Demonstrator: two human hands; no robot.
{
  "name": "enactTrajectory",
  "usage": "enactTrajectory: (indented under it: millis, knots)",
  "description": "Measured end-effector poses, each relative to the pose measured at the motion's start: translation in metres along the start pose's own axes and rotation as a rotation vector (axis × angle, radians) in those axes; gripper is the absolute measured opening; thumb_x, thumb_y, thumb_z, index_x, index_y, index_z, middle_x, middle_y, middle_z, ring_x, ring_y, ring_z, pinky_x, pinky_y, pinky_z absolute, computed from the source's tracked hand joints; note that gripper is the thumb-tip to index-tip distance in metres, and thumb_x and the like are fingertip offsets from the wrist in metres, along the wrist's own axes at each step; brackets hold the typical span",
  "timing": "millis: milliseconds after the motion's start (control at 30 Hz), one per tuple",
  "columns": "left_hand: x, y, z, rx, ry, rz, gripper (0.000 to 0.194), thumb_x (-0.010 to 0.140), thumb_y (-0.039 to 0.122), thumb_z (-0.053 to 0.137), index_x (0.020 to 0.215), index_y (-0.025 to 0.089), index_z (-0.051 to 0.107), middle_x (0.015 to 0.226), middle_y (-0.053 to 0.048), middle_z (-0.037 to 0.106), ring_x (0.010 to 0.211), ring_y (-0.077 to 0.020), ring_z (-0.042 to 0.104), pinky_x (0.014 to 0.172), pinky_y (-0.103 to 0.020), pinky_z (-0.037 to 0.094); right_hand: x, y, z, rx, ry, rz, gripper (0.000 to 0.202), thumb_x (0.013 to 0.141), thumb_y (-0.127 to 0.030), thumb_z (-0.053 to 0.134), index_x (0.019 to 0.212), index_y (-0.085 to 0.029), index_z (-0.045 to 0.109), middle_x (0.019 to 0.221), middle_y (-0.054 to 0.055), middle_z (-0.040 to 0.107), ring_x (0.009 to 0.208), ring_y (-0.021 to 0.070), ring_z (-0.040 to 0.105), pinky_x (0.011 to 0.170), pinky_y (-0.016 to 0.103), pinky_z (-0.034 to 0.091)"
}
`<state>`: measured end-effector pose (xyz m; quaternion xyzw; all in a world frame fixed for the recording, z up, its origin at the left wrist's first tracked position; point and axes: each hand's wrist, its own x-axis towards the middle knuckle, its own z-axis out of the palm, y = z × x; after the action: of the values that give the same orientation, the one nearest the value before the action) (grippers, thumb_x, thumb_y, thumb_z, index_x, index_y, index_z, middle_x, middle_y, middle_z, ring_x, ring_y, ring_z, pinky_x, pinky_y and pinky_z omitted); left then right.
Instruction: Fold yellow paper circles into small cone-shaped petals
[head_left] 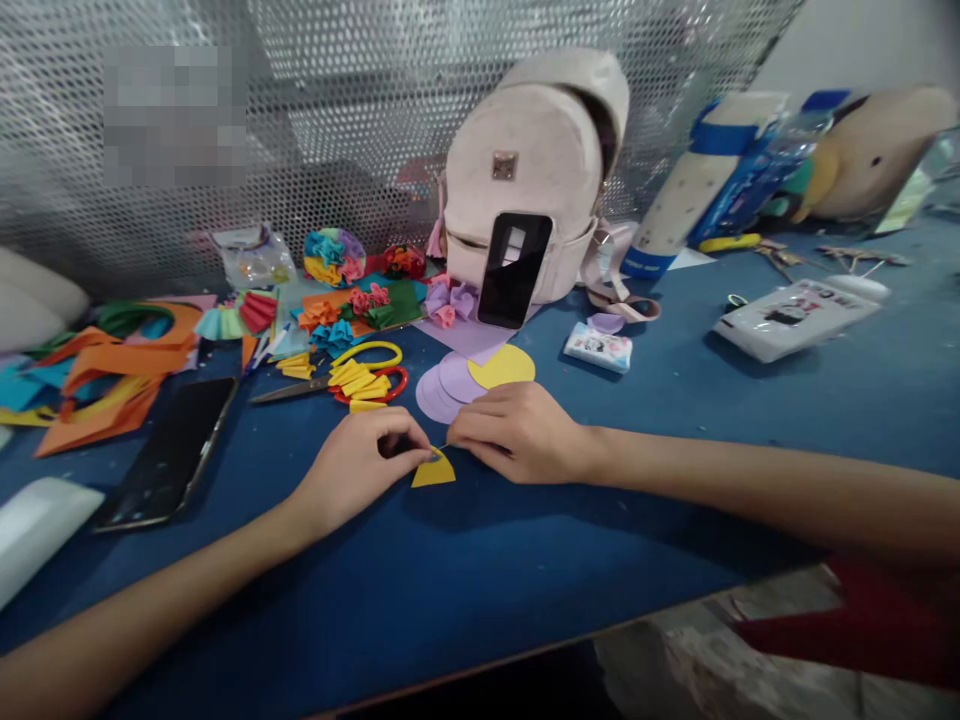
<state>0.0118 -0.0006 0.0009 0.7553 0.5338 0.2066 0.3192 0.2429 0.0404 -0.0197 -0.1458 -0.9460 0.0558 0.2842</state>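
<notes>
My left hand (367,457) pinches a small folded piece of yellow paper (435,472), shaped like a wedge, between thumb and fingertips. Close beside it, my right hand (521,435) has its fingers pressed together; a thin pale line shows between the two hands, too fine to name. Beyond my right fingers lie a yellow paper circle (504,367) and several overlapping lilac paper circles (442,388). Folded yellow paper pieces (360,382) rest on the scissors (375,352), which have a yellow and a red handle loop, past my left hand.
A phone (515,270) leans on a white backpack (529,150). Another phone (172,455) lies left, near orange paper strips (120,365). Crumpled paper flowers (334,257) stand at the back. On the right are a tissue pack (598,347), a white packet (795,318) and a tall bottle (697,190).
</notes>
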Motion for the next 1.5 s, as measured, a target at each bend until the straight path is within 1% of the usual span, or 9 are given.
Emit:
enactTrajectory:
  millis: [267, 367, 500, 633, 867, 1033, 1200, 1333, 1500]
  knots:
    - [-0.005, 0.002, -0.004, 0.112, 0.014, 0.121, 0.016, 0.089, 0.016, 0.057, 0.079, 0.020, 0.069, 0.088, 0.000, 0.071, 0.088, -0.0189, 0.063, 0.080, -0.030, 0.043, 0.001, -0.005, 0.003, 0.056, 0.031, 0.129, 0.015, 0.098, -0.017, 0.050, 0.093, -0.019, 0.064, 0.083, 0.000, 0.073, 0.066, 0.0125, 0.059, 0.062, 0.024, 0.033]
    - [-0.005, 0.002, -0.005, 0.097, 0.025, 0.129, 0.015, 0.087, 0.016, 0.058, 0.077, 0.020, 0.068, 0.082, 0.000, 0.070, 0.079, -0.0170, 0.061, 0.074, -0.028, 0.042, 0.001, -0.006, 0.004, 0.079, 0.017, 0.162, 0.014, 0.098, -0.017, 0.051, 0.093, -0.019, 0.064, 0.082, -0.001, 0.073, 0.067, 0.0123, 0.060, 0.061, 0.023, 0.034]
    - [-0.004, 0.002, -0.005, 0.038, 0.025, 0.105, 0.016, 0.084, 0.020, 0.061, 0.070, 0.019, 0.068, 0.067, 0.002, 0.062, 0.061, -0.0129, 0.051, 0.058, -0.026, 0.036, 0.001, -0.005, 0.004, 0.112, 0.009, 0.167, 0.014, 0.098, -0.017, 0.052, 0.095, -0.019, 0.065, 0.083, 0.000, 0.074, 0.070, 0.0127, 0.063, 0.062, 0.022, 0.036]
    - [-0.004, 0.003, -0.005, -0.032, 0.005, 0.080, 0.018, 0.082, 0.023, 0.063, 0.065, 0.017, 0.065, 0.062, 0.003, 0.056, 0.057, -0.0113, 0.045, 0.054, -0.025, 0.032, 0.001, -0.003, 0.003, 0.124, 0.000, 0.144, 0.014, 0.101, -0.019, 0.051, 0.098, -0.019, 0.066, 0.088, 0.001, 0.075, 0.074, 0.0134, 0.066, 0.064, 0.023, 0.038]
    - [-0.003, 0.001, -0.002, -0.086, -0.027, 0.041, 0.016, 0.077, 0.020, 0.066, 0.062, 0.017, 0.063, 0.061, 0.003, 0.055, 0.056, -0.0103, 0.044, 0.053, -0.024, 0.033, 0.002, -0.002, 0.003, 0.088, -0.001, 0.075, 0.017, 0.104, -0.024, 0.051, 0.099, -0.019, 0.066, 0.091, 0.001, 0.075, 0.077, 0.0136, 0.066, 0.069, 0.024, 0.041]
    - [-0.001, 0.009, -0.002, -0.041, -0.037, 0.048, 0.017, 0.076, 0.016, 0.068, 0.061, 0.018, 0.061, 0.062, 0.004, 0.058, 0.058, -0.0107, 0.047, 0.056, -0.024, 0.035, 0.004, -0.006, 0.005, 0.045, -0.042, 0.041, 0.023, 0.106, -0.027, 0.046, 0.100, -0.019, 0.066, 0.090, 0.002, 0.073, 0.077, 0.0145, 0.064, 0.069, 0.025, 0.039]
    - [-0.002, 0.016, -0.002, 0.195, 0.043, 0.161, 0.020, 0.076, 0.008, 0.071, 0.065, 0.018, 0.058, 0.071, 0.003, 0.063, 0.069, -0.0139, 0.055, 0.064, -0.027, 0.037, 0.003, -0.008, 0.009, 0.086, -0.097, 0.130, 0.017, 0.103, -0.024, 0.050, 0.099, -0.019, 0.066, 0.084, 0.001, 0.072, 0.072, 0.0139, 0.063, 0.064, 0.024, 0.036]
    - [-0.006, 0.013, -0.001, 0.393, 0.099, 0.290, 0.016, 0.079, 0.016, 0.076, 0.075, 0.019, 0.061, 0.078, 0.002, 0.065, 0.076, -0.0180, 0.058, 0.071, -0.031, 0.037, 0.003, -0.007, 0.010, 0.152, -0.101, 0.210, 0.014, 0.102, -0.022, 0.052, 0.099, -0.020, 0.066, 0.078, -0.001, 0.070, 0.067, 0.0129, 0.060, 0.061, 0.023, 0.033]
    - [-0.009, 0.005, 0.003, 0.268, 0.068, 0.231, 0.009, 0.081, 0.020, 0.075, 0.082, 0.021, 0.067, 0.080, 0.004, 0.067, 0.070, -0.0156, 0.056, 0.070, -0.030, 0.038, 0.003, -0.003, 0.009, 0.213, -0.102, 0.228, 0.016, 0.102, -0.020, 0.051, 0.102, -0.021, 0.067, 0.084, -0.001, 0.072, 0.072, 0.0126, 0.062, 0.063, 0.023, 0.034]
